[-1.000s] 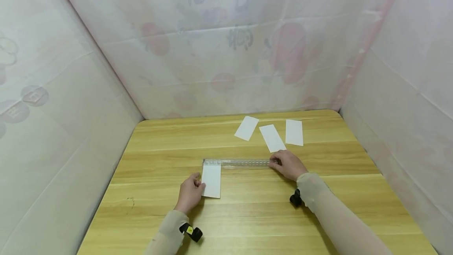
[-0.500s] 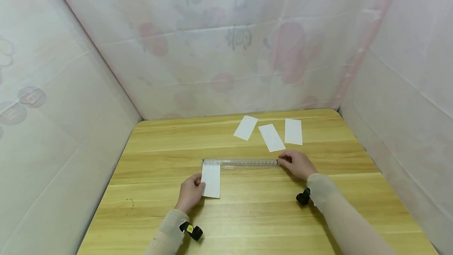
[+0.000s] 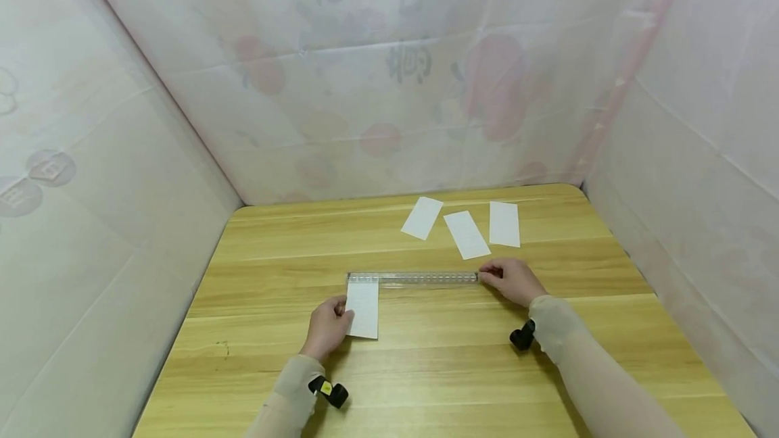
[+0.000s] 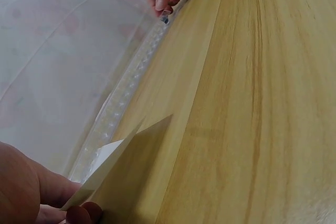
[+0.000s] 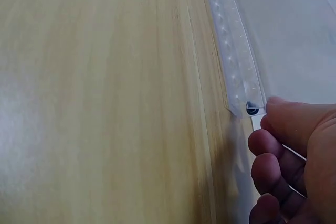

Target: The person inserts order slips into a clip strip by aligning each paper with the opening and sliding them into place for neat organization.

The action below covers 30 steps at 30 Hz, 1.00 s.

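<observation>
While the left hand [image 3: 325, 328] pinches one white card [image 3: 364, 309] by its left edge, that card's far end shows through a clear strip [image 3: 426, 278]; at the strip's right end, the right hand [image 3: 513, 282] seems to pinch it, thumb to forefinger. Likely best: strip steady, card edge squared, light grip. Count: one strip, four cards, three loose cards [image 3: 466, 235] beyond.
</observation>
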Each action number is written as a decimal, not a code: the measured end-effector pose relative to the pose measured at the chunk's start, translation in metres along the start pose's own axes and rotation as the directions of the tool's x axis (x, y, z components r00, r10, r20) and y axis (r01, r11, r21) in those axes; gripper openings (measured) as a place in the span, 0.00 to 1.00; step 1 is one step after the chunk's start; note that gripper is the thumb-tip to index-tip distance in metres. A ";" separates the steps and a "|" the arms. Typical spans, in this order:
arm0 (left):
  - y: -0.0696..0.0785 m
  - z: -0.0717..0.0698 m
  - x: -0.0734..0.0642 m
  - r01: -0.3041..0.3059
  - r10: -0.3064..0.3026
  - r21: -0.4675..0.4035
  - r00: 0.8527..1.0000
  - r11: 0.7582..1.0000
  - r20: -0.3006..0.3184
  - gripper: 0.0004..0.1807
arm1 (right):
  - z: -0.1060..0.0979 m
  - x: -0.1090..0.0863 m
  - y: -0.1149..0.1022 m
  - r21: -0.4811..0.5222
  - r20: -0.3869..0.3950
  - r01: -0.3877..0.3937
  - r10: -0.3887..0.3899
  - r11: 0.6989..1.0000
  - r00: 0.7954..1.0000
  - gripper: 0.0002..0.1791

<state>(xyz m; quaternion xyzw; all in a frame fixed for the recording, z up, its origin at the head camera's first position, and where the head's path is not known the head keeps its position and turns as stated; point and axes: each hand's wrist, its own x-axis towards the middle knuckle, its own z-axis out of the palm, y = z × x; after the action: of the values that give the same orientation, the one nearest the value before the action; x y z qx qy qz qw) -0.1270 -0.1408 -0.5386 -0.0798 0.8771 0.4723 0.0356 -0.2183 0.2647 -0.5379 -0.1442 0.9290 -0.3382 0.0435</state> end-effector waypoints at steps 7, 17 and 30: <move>-0.001 0.001 0.002 0.004 -0.004 -0.006 1.000 1.000 0.016 0.21 | 0.001 0.001 0.001 -0.001 0.013 0.012 -0.012 1.000 1.000 0.09; 0.002 0.002 0.002 0.015 -0.014 -0.028 0.999 1.000 0.037 0.22 | 0.004 0.001 0.002 -0.001 -0.002 0.014 -0.014 1.000 1.000 0.07; 0.007 0.005 0.001 0.012 -0.011 -0.031 0.999 0.999 0.043 0.22 | 0.003 0.000 -0.002 -0.018 -0.009 0.016 -0.016 1.000 1.000 0.06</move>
<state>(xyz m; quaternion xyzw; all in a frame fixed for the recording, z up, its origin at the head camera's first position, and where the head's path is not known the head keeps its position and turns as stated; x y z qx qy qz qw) -0.1294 -0.1330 -0.5357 -0.0753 0.8681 0.4874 0.0559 -0.2171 0.2617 -0.5393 -0.1504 0.9310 -0.3306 0.0350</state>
